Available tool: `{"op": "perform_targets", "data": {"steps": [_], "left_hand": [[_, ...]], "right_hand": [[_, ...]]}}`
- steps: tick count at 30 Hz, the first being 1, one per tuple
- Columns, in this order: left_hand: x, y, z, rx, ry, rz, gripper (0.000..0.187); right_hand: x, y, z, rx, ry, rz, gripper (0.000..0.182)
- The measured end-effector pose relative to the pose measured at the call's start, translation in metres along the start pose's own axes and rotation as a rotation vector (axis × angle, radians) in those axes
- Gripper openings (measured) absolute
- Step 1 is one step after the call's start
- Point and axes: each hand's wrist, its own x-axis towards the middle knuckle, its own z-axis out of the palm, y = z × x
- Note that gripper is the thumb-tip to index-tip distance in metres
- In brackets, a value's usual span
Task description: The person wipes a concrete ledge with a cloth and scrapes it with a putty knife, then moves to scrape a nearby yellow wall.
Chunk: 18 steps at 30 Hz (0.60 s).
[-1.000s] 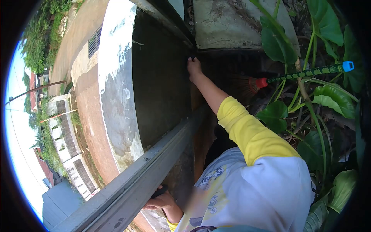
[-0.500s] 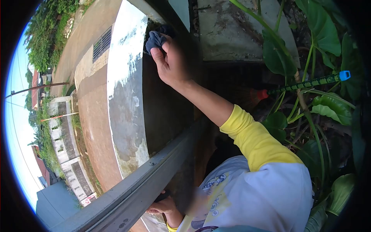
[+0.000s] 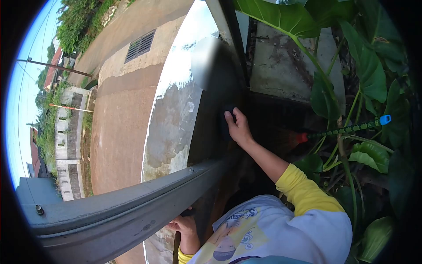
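My right hand (image 3: 239,127) is closed on a dark cloth (image 3: 226,119), pressed to the shaded dark face of a low wall (image 3: 171,119). Much of the cloth blends into the shadow. At the bottom, my left hand (image 3: 182,224) is beside the underside of a grey metal beam (image 3: 132,198), its fingers curled and partly hidden by the beam. A small dark thing (image 3: 188,212) shows at those fingers; its kind cannot be made out. The wall's top has white paint at the far part and worn grey patches nearer.
A broom with a green patterned handle (image 3: 347,130) and red collar leans among large-leaved plants (image 3: 365,70) at the right. A concrete slab (image 3: 281,61) lies beyond. Outside the wall are a paved road (image 3: 118,132) and a drain grate (image 3: 140,45). A dark upright post (image 3: 231,35) stands near the wall.
My right hand has moved with the cloth from near the wall's white-painted part down to its shaded face, closer to my body. The view has shifted. My left hand stays by the beam.
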Motion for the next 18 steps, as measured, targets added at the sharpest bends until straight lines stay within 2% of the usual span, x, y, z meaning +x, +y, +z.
{"op": "perform_targets", "data": {"steps": [2, 4, 5, 6, 7, 9, 11, 13, 18], "left_hand": [[-0.003, -0.001, 0.001, 0.033, 0.032, 0.008, 0.041], [-0.003, -0.002, -0.002, 0.016, -0.01, -0.002, 0.041], [-0.002, -0.002, -0.002, 0.003, -0.033, -0.003, 0.041], [0.0, -0.002, -0.001, 0.0, -0.049, 0.021, 0.041], [0.002, -0.001, 0.0, -0.003, -0.066, 0.046, 0.041], [0.004, 0.002, 0.003, -0.014, -0.08, 0.068, 0.04], [0.005, 0.006, 0.007, -0.035, -0.075, 0.066, 0.04], [0.005, 0.003, 0.009, -0.058, -0.061, 0.069, 0.039], [0.007, 0.007, 0.01, -0.114, -0.068, 0.03, 0.04]], "right_hand": [[0.003, -0.076, -0.011, 0.161, 0.159, -0.501, 0.022], [0.027, -0.141, -0.029, 0.132, 0.134, -0.728, 0.025], [0.047, -0.174, -0.034, -0.018, 0.205, -0.938, 0.028], [0.07, -0.192, -0.032, -0.085, 0.173, -0.992, 0.03], [0.099, -0.198, -0.029, -0.349, 0.168, -1.033, 0.03], [0.154, -0.171, -0.009, -0.813, 0.002, -0.831, 0.023], [0.153, -0.177, 0.0, -0.859, 0.081, -0.849, 0.017], [0.141, -0.191, 0.003, -0.881, -0.058, -0.748, 0.015], [0.018, -0.191, 0.032, -0.771, -0.227, -0.852, 0.011]]}}
